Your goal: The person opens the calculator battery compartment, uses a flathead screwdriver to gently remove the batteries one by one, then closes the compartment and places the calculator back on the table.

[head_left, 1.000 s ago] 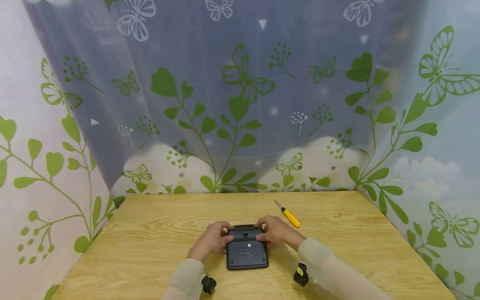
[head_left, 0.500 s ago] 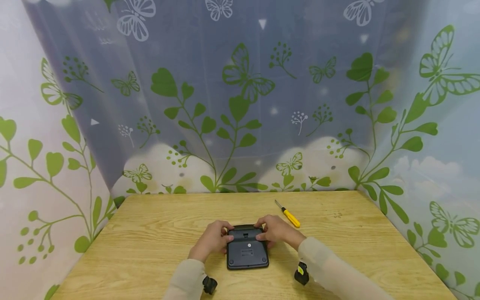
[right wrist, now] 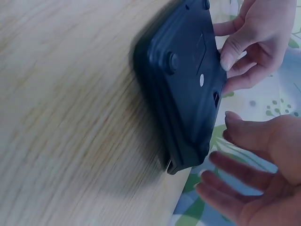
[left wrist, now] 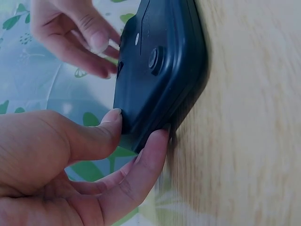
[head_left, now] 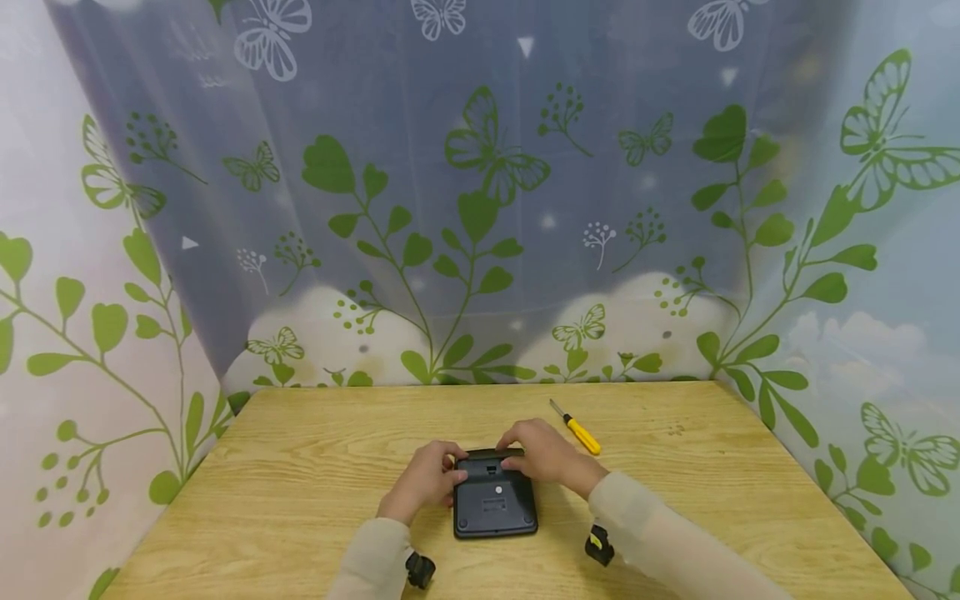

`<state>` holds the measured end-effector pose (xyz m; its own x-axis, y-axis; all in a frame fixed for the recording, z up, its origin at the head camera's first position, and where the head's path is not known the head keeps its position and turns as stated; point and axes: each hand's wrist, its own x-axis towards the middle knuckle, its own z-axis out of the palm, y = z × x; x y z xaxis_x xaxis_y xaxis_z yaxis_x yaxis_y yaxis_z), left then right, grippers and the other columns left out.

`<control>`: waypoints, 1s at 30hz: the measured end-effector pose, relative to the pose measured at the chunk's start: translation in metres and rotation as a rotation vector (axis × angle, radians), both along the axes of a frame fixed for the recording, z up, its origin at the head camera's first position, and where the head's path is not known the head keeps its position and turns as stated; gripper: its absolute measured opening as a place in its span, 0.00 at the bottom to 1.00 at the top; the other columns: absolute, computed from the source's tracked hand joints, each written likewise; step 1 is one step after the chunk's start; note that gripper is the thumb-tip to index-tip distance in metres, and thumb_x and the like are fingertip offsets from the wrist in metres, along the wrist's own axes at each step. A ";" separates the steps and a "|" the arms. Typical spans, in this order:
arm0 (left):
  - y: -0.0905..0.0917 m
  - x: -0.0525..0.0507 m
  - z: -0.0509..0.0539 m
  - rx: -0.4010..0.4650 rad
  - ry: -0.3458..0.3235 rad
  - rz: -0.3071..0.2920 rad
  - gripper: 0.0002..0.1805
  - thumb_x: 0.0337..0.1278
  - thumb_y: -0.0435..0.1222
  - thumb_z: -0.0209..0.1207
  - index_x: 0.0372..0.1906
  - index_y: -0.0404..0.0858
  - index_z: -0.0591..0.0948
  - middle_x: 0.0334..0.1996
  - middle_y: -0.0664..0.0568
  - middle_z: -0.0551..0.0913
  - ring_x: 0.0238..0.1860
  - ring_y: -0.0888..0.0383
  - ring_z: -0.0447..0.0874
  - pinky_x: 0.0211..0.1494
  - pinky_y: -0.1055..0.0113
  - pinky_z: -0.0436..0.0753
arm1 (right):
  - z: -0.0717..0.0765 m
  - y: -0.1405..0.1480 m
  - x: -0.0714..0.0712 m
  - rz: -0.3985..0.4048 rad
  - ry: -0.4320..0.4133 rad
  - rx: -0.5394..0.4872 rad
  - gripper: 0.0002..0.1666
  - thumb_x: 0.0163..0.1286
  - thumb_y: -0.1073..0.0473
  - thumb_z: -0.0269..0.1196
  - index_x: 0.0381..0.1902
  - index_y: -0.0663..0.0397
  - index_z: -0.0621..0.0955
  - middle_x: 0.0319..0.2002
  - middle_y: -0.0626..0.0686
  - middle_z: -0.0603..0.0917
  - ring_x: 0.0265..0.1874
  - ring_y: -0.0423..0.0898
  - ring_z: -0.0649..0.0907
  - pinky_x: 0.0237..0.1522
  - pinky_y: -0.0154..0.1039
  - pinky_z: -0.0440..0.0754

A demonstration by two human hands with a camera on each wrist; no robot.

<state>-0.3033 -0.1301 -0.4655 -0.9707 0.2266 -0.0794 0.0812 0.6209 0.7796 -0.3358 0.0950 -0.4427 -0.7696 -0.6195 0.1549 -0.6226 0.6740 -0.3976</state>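
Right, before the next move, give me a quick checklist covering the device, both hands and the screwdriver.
1. Dark device underside up: ok; its round feet face up.
2. Left hand gripping the device: ok; thumb and fingers pinch its edge.
3. Right hand gripping the device: not ok; the right wrist view shows its fingers apart from it.
4. Screwdriver clear of both hands: ok; it lies apart on the table.
5. Inside of the small slot: cannot tell; too small and dark.
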 end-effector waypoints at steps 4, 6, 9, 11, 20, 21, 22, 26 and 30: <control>0.000 -0.001 0.001 -0.002 0.003 -0.001 0.16 0.68 0.27 0.62 0.59 0.33 0.82 0.42 0.41 0.78 0.30 0.55 0.82 0.28 0.64 0.87 | 0.001 -0.006 -0.001 0.070 0.078 0.013 0.10 0.66 0.65 0.72 0.46 0.59 0.90 0.44 0.55 0.92 0.47 0.52 0.90 0.50 0.48 0.88; 0.000 -0.002 0.001 -0.001 0.007 -0.005 0.16 0.68 0.27 0.63 0.59 0.33 0.82 0.42 0.40 0.78 0.30 0.55 0.82 0.28 0.65 0.87 | 0.001 -0.009 0.000 0.095 0.095 0.030 0.09 0.66 0.66 0.71 0.45 0.59 0.90 0.43 0.54 0.92 0.45 0.51 0.90 0.48 0.45 0.89; -0.001 -0.002 0.000 -0.001 0.020 -0.013 0.16 0.67 0.27 0.63 0.58 0.33 0.82 0.42 0.40 0.78 0.29 0.55 0.83 0.27 0.65 0.87 | 0.000 -0.014 0.003 0.116 0.117 0.069 0.08 0.67 0.66 0.71 0.44 0.57 0.90 0.43 0.53 0.92 0.44 0.48 0.90 0.46 0.41 0.89; -0.001 -0.001 -0.001 -0.004 0.033 -0.017 0.15 0.67 0.27 0.64 0.57 0.32 0.83 0.42 0.39 0.79 0.29 0.55 0.83 0.27 0.65 0.87 | -0.001 -0.017 0.005 0.125 0.137 0.094 0.09 0.68 0.65 0.71 0.45 0.57 0.90 0.43 0.53 0.92 0.43 0.47 0.90 0.45 0.40 0.89; -0.002 -0.001 -0.003 -0.004 0.048 -0.019 0.15 0.67 0.27 0.64 0.56 0.32 0.82 0.41 0.39 0.79 0.27 0.55 0.83 0.26 0.66 0.87 | -0.003 -0.026 0.009 0.102 0.190 0.167 0.09 0.68 0.63 0.71 0.46 0.57 0.90 0.44 0.54 0.92 0.44 0.47 0.91 0.45 0.39 0.90; -0.001 -0.001 -0.003 -0.005 0.047 -0.018 0.14 0.67 0.27 0.64 0.56 0.32 0.82 0.40 0.40 0.79 0.27 0.55 0.83 0.26 0.66 0.86 | -0.003 -0.026 0.009 0.099 0.193 0.168 0.09 0.68 0.63 0.71 0.46 0.57 0.91 0.44 0.54 0.92 0.44 0.47 0.91 0.44 0.38 0.90; -0.001 -0.001 -0.003 -0.005 0.045 -0.016 0.14 0.67 0.27 0.64 0.56 0.33 0.82 0.40 0.40 0.79 0.27 0.55 0.83 0.26 0.66 0.86 | -0.003 -0.026 0.009 0.095 0.195 0.169 0.09 0.68 0.63 0.71 0.46 0.57 0.91 0.44 0.54 0.92 0.44 0.47 0.91 0.44 0.38 0.90; 0.000 -0.001 -0.002 -0.011 0.035 -0.009 0.14 0.67 0.27 0.64 0.56 0.33 0.82 0.40 0.40 0.80 0.28 0.54 0.83 0.26 0.66 0.86 | -0.002 -0.027 0.010 0.083 0.202 0.168 0.09 0.68 0.63 0.71 0.46 0.57 0.91 0.43 0.54 0.92 0.43 0.47 0.91 0.43 0.38 0.90; 0.000 0.000 -0.002 -0.019 0.029 -0.007 0.14 0.67 0.27 0.63 0.56 0.34 0.82 0.40 0.40 0.80 0.28 0.54 0.83 0.26 0.65 0.87 | -0.003 -0.028 0.011 0.079 0.206 0.171 0.10 0.68 0.63 0.71 0.46 0.57 0.91 0.43 0.53 0.93 0.43 0.47 0.91 0.43 0.38 0.90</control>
<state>-0.3032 -0.1300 -0.4675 -0.9711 0.2321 -0.0556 0.1080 0.6349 0.7650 -0.3251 0.0670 -0.4456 -0.6808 -0.7070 0.1915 -0.7319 0.6665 -0.1418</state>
